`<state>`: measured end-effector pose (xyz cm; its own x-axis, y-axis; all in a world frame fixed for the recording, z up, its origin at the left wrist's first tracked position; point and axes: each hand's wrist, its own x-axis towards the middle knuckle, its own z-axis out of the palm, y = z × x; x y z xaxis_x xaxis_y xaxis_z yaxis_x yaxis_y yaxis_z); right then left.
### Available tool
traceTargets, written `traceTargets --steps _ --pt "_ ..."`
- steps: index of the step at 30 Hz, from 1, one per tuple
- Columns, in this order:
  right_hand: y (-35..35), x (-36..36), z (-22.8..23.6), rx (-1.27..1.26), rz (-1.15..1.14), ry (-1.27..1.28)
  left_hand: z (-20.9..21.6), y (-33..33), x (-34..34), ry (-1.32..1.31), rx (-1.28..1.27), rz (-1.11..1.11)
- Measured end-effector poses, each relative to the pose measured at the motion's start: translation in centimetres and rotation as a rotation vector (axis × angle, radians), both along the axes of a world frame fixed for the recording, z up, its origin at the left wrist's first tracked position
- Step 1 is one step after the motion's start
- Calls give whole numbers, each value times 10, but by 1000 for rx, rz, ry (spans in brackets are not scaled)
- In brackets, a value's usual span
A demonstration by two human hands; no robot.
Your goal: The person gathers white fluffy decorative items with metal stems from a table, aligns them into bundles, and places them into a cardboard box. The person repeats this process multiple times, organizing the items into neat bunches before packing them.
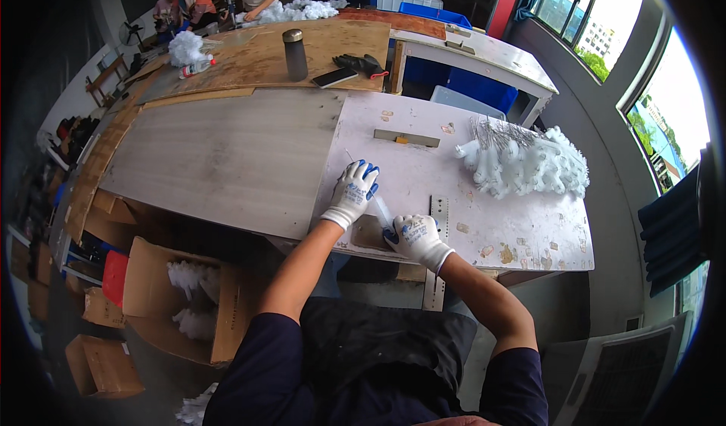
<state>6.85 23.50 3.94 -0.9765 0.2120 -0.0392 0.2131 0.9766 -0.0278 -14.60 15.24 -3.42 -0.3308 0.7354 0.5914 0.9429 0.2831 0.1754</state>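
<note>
My left hand, in a white glove with blue-coated fingers, is closed around the upper end of a whitish, translucent strip. A thin wire-like end sticks out beyond those fingers. My right hand, gloved alike, grips the strip's lower end close to the table's near edge. Between my arms lies a flat metal plate, partly covered by the right hand. Just past the right hand a perforated metal bar runs over the table edge. To the right sits a pile of white fluffy pieces with thin metal stems.
A metal bar with a yellowish block lies farther back on the table. Beyond it stand a dark bottle, a phone and black gloves. Cardboard boxes with white pieces are at lower left. People work at the far table.
</note>
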Motion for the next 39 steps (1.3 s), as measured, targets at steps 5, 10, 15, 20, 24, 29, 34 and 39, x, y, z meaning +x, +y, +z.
traceTargets --steps 5,10,15,20,24,29,34,39 --pt "5 3 11 29 26 198 5 1 3 45 91 -22" --pt "9 6 32 -22 71 314 12 -7 4 78 185 58" --pt "20 38 16 -114 -15 213 0 -1 3 8 34 13" --pt "29 69 15 -199 -41 351 -8 -1 0 -18 32 46" --pt "66 82 17 80 -78 652 -10 0 -1 -18 44 49" --pt "158 101 69 310 -224 797 -11 -2 -7 -97 124 31" --pt "264 129 106 508 -481 869 6 5 -20 -118 140 11" --pt "364 151 119 539 -724 670 71 86 -55 166 205 -79"
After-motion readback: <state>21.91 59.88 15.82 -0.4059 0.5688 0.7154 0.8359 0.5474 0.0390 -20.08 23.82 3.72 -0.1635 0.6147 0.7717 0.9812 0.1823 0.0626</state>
